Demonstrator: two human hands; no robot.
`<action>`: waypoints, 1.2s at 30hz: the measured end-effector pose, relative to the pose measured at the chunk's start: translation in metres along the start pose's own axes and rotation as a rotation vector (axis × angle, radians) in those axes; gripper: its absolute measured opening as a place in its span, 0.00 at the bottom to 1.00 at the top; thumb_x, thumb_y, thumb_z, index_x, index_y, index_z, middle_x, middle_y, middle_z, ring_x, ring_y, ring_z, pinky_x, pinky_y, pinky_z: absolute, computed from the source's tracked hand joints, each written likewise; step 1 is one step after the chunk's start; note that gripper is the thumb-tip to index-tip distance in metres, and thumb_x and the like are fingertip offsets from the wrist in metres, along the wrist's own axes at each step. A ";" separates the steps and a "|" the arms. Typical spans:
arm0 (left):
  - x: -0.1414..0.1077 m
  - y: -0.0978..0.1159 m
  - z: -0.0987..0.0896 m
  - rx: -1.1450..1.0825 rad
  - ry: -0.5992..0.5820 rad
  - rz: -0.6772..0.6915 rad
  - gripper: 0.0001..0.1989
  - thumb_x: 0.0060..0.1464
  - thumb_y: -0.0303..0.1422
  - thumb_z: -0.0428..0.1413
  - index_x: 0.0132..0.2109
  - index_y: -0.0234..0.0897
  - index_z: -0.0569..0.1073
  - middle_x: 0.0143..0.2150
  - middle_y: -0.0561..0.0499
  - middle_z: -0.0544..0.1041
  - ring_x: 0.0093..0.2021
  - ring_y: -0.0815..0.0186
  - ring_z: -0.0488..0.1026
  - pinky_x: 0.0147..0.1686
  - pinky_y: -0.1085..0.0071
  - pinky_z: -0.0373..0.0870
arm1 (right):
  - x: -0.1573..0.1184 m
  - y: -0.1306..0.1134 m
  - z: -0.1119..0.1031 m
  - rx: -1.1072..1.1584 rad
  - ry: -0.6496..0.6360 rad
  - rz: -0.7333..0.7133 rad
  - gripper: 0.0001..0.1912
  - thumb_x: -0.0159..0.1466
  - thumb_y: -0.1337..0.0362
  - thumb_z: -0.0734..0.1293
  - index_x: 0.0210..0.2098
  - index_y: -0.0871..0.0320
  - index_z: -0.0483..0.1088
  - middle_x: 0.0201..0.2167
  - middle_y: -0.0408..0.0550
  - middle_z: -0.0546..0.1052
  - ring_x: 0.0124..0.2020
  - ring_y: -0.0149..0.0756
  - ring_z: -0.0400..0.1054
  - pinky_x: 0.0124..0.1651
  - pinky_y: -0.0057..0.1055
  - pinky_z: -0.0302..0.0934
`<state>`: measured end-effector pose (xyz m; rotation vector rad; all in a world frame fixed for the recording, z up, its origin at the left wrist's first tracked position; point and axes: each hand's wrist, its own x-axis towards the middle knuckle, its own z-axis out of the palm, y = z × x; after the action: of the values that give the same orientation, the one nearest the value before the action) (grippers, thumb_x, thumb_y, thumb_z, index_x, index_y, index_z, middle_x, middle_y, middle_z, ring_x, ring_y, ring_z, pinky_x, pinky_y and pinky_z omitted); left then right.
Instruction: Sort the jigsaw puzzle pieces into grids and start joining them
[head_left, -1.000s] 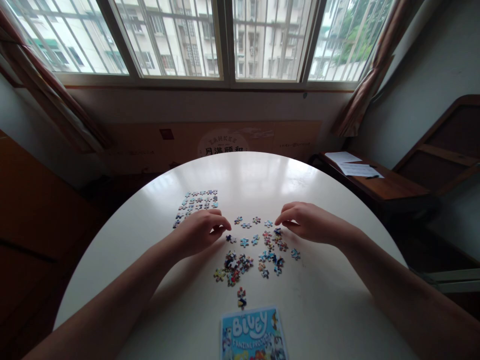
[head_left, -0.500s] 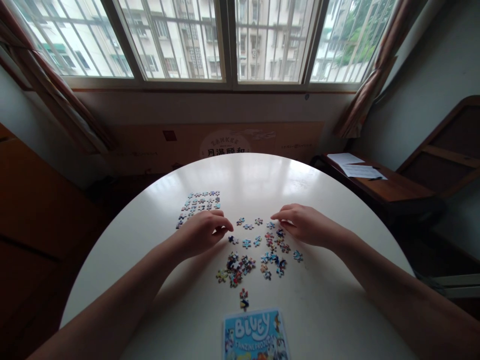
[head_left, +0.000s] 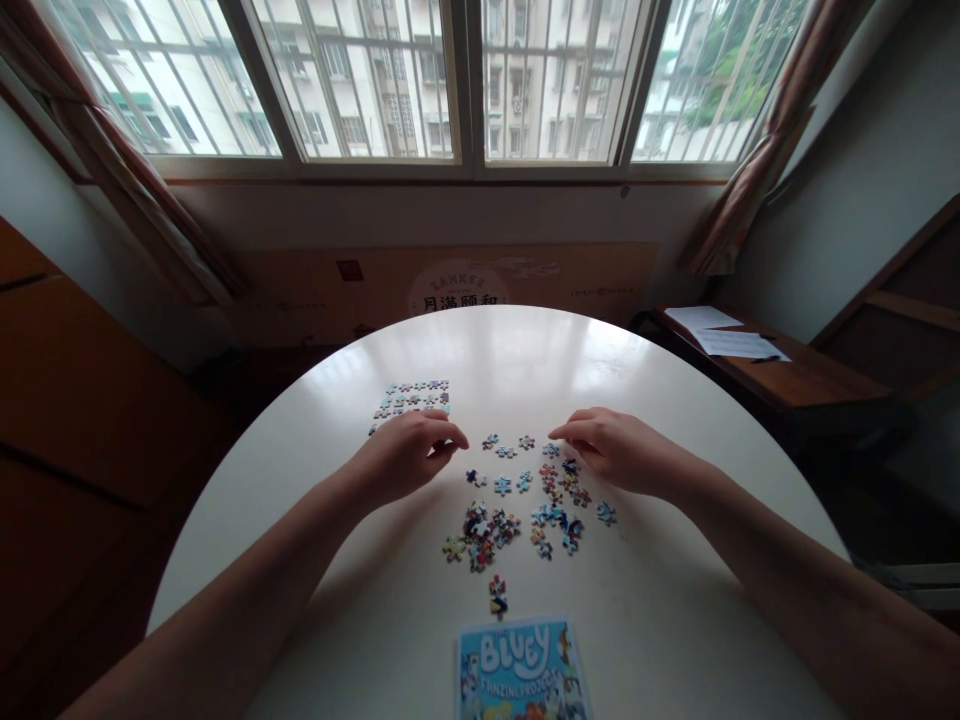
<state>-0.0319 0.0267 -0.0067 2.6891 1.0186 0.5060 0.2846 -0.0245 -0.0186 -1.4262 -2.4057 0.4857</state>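
Over the white table my left hand (head_left: pixel 412 452) hangs beside the laid-out rows of puzzle pieces (head_left: pixel 411 398), covering their lower part. Its thumb and index finger are slightly apart, with nothing visible between them. My right hand (head_left: pixel 621 450) is open, fingertips pointing left beside a light-blue puzzle piece (head_left: pixel 551 450); whether they touch it I cannot tell. Between the hands lie several loose pieces, among them a blue piece (head_left: pixel 502 485) and a dark-and-white piece (head_left: pixel 475 478). Nearer me are a mixed heap of puzzle pieces (head_left: pixel 484 530) and a bluish cluster (head_left: pixel 556 525).
A blue Bluey picture sheet (head_left: pixel 521 672) lies at the near side of the round white table (head_left: pixel 315 600). Two pieces (head_left: pixel 498 595) sit just above it. Papers (head_left: pixel 739 343) rest on a wooden side table (head_left: pixel 810 375) at the right. A barred window is ahead.
The view has shifted slightly, so the table and pieces appear further right. My left hand has moved a little left relative to the pieces; my right hand has hardly moved.
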 end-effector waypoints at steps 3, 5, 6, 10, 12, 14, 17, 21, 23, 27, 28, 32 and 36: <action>-0.001 -0.002 -0.007 0.022 0.034 -0.012 0.11 0.58 0.27 0.53 0.40 0.39 0.81 0.35 0.50 0.79 0.33 0.67 0.73 0.34 0.71 0.70 | 0.000 -0.001 0.001 -0.005 0.003 -0.002 0.17 0.69 0.67 0.62 0.54 0.54 0.76 0.49 0.51 0.77 0.49 0.38 0.71 0.48 0.35 0.67; -0.002 0.000 -0.011 0.022 0.004 -0.004 0.10 0.59 0.28 0.54 0.40 0.39 0.81 0.34 0.50 0.78 0.31 0.68 0.72 0.33 0.71 0.68 | 0.000 -0.001 0.001 -0.003 0.020 -0.028 0.18 0.69 0.68 0.61 0.53 0.54 0.77 0.48 0.51 0.77 0.47 0.37 0.71 0.47 0.35 0.68; -0.002 0.002 -0.013 0.018 -0.025 0.006 0.09 0.59 0.28 0.55 0.40 0.40 0.81 0.34 0.50 0.78 0.31 0.68 0.71 0.33 0.71 0.68 | 0.000 -0.002 0.002 0.002 0.031 -0.054 0.18 0.69 0.68 0.60 0.53 0.55 0.77 0.48 0.51 0.77 0.47 0.36 0.71 0.46 0.34 0.68; -0.003 0.014 -0.016 -0.022 -0.182 0.062 0.06 0.57 0.31 0.60 0.40 0.42 0.82 0.34 0.52 0.78 0.31 0.69 0.70 0.33 0.72 0.65 | 0.001 -0.006 0.006 0.030 0.051 -0.227 0.16 0.69 0.69 0.61 0.51 0.54 0.77 0.46 0.50 0.78 0.45 0.34 0.71 0.47 0.35 0.67; -0.004 0.021 -0.016 -0.060 -0.262 0.092 0.06 0.56 0.32 0.62 0.41 0.43 0.82 0.32 0.53 0.76 0.30 0.69 0.70 0.32 0.73 0.65 | 0.001 -0.009 0.009 0.040 0.050 -0.301 0.15 0.70 0.68 0.61 0.50 0.54 0.78 0.44 0.50 0.78 0.45 0.34 0.71 0.46 0.35 0.67; -0.005 0.027 -0.015 -0.103 -0.320 0.112 0.07 0.55 0.32 0.63 0.42 0.44 0.82 0.31 0.53 0.74 0.30 0.69 0.69 0.32 0.73 0.65 | 0.001 -0.013 0.011 0.044 0.047 -0.350 0.14 0.71 0.67 0.61 0.48 0.55 0.78 0.42 0.50 0.78 0.44 0.34 0.71 0.45 0.34 0.67; -0.005 0.032 -0.015 -0.152 -0.359 0.121 0.10 0.52 0.31 0.64 0.43 0.45 0.82 0.30 0.53 0.74 0.30 0.68 0.70 0.30 0.74 0.64 | 0.001 -0.018 0.013 0.045 0.045 -0.394 0.13 0.71 0.67 0.61 0.48 0.54 0.78 0.41 0.49 0.78 0.43 0.34 0.71 0.43 0.34 0.67; -0.005 0.031 -0.013 -0.172 -0.388 0.100 0.12 0.52 0.30 0.65 0.44 0.47 0.83 0.31 0.54 0.74 0.30 0.68 0.71 0.30 0.74 0.64 | 0.001 -0.027 0.016 0.044 0.036 -0.426 0.15 0.70 0.70 0.60 0.47 0.54 0.78 0.39 0.48 0.78 0.41 0.33 0.70 0.42 0.33 0.66; -0.005 0.030 -0.011 -0.183 -0.392 0.105 0.12 0.52 0.30 0.64 0.44 0.48 0.83 0.31 0.54 0.75 0.30 0.69 0.70 0.29 0.74 0.64 | 0.001 -0.032 0.017 0.034 0.022 -0.447 0.17 0.69 0.72 0.59 0.46 0.54 0.78 0.39 0.48 0.78 0.40 0.33 0.70 0.43 0.34 0.65; -0.005 0.030 -0.009 -0.204 -0.377 0.128 0.11 0.53 0.29 0.62 0.43 0.47 0.83 0.30 0.53 0.75 0.28 0.69 0.70 0.28 0.74 0.63 | 0.000 -0.042 0.021 0.036 -0.028 -0.508 0.18 0.67 0.73 0.60 0.47 0.52 0.78 0.39 0.47 0.78 0.39 0.33 0.69 0.46 0.36 0.64; -0.005 0.030 -0.009 -0.207 -0.371 0.128 0.11 0.53 0.29 0.62 0.43 0.47 0.83 0.30 0.53 0.75 0.29 0.69 0.70 0.28 0.74 0.63 | -0.001 -0.044 0.021 0.036 -0.039 -0.519 0.18 0.67 0.73 0.60 0.48 0.52 0.78 0.39 0.47 0.78 0.39 0.33 0.69 0.46 0.36 0.64; -0.004 0.028 -0.009 -0.224 -0.377 0.112 0.09 0.52 0.30 0.62 0.41 0.45 0.83 0.31 0.53 0.75 0.31 0.68 0.71 0.29 0.74 0.64 | -0.002 -0.050 0.024 0.021 -0.074 -0.521 0.17 0.68 0.71 0.61 0.50 0.50 0.77 0.40 0.46 0.77 0.39 0.33 0.69 0.47 0.36 0.63; -0.004 0.029 -0.009 -0.224 -0.366 0.122 0.08 0.53 0.30 0.62 0.40 0.45 0.83 0.30 0.53 0.76 0.30 0.69 0.71 0.29 0.74 0.65 | -0.001 -0.049 0.025 0.000 -0.102 -0.516 0.16 0.67 0.72 0.63 0.48 0.49 0.77 0.39 0.45 0.77 0.39 0.33 0.69 0.48 0.36 0.62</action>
<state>-0.0213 0.0037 0.0101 2.5229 0.6591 0.1273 0.2363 -0.0510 -0.0202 -0.7408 -2.7150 0.4320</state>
